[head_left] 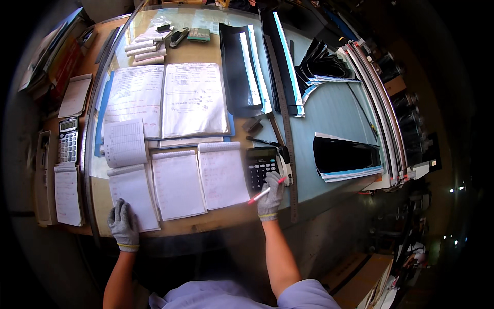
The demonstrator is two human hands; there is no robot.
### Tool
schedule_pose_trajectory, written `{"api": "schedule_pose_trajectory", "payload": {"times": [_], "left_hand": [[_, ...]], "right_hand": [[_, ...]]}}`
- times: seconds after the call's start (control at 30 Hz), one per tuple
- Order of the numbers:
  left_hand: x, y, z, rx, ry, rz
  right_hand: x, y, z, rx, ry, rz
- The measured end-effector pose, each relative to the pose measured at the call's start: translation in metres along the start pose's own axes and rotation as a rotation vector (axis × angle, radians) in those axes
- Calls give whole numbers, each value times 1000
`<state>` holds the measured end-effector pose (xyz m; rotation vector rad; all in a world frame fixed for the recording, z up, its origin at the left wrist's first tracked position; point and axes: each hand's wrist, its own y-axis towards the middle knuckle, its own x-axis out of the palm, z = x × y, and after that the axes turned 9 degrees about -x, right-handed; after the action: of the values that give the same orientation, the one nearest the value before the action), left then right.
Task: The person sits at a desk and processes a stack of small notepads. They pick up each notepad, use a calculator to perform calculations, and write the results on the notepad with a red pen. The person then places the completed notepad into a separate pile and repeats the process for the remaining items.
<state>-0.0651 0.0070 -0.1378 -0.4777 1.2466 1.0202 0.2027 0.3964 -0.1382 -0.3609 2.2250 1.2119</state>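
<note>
My left hand (123,225), in a grey knit glove, rests with its fingers extended on the lower left corner of a notepad (135,198) whose top page is flipped back. Held in my gloved right hand (270,198) is a red and white pen (262,193), slanting across the fingers. That hand is over the lower right part of a black calculator (261,160). Between my hands lie two more notepads with handwriting, a middle one (179,185) and a right one (222,174). Beyond them a large open binder of written sheets (193,98) lies on a blue cover.
Black sheets with white-blue edges (347,157) lie on the right of the glass-topped table. A long metal ruler (288,129) runs front to back beside a stapler (284,159). At left are a silver calculator (68,141) and more pads; rolled papers (146,51) lie farther back.
</note>
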Motion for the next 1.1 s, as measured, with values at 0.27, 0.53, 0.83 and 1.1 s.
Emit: {"api": "schedule_pose_trajectory", "payload": {"times": [0.27,0.53,0.83,1.1], "left_hand": [[2,1,-3,15,-4,12],[1,1,-4,29,-23,33],[-3,4,-1,49,-72,75],[-2,4,-4,67,-89,101]], "right_hand": [[-15,-46,8,279,-21,71],[-9,-71,-7,381,-355,-59],[-5,-68,-6,420,-531,-170],[0,-66,-1,438,-531,-131]]}}
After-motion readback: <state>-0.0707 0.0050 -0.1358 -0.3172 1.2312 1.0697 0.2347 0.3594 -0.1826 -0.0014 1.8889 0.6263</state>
